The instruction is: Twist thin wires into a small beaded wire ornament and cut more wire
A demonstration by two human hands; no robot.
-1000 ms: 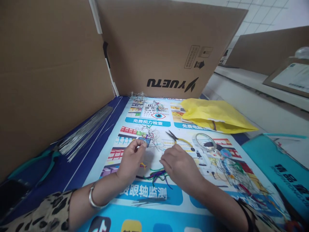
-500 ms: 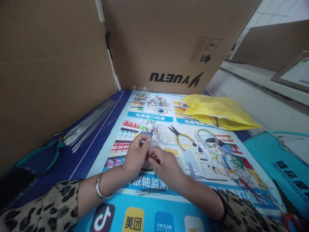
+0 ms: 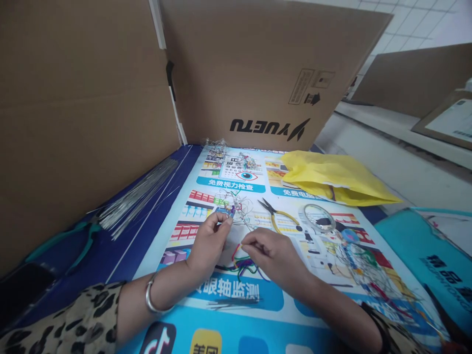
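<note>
My left hand (image 3: 209, 242) is closed in a pinch on a thin wire piece with a purple-wrapped part (image 3: 232, 211) showing just beyond the thumb. A loose tangle of fine wires (image 3: 242, 205) lies right behind those fingertips. To the right and nearer me, my right hand (image 3: 275, 251) pinches a red thread (image 3: 235, 252) between thumb and forefinger. Below the hands is a bundle of green, purple and dark threads (image 3: 245, 268) on the printed sheet. The exact ends gripped inside both pinches are hidden.
Yellow-handled pliers (image 3: 278, 215), a roll of clear tape (image 3: 319, 218) and wire pieces with coloured threads (image 3: 363, 265) lie to the right. Behind them is a yellow bag (image 3: 335, 177). Straight wires (image 3: 138, 199) and green-handled pliers (image 3: 83, 241) are at left. Cardboard (image 3: 265, 73) walls the back.
My right hand has moved away from the left, to the right, with the red thread at its fingertips. The coloured thread bundle has come into view. My left hand keeps its pinch.
</note>
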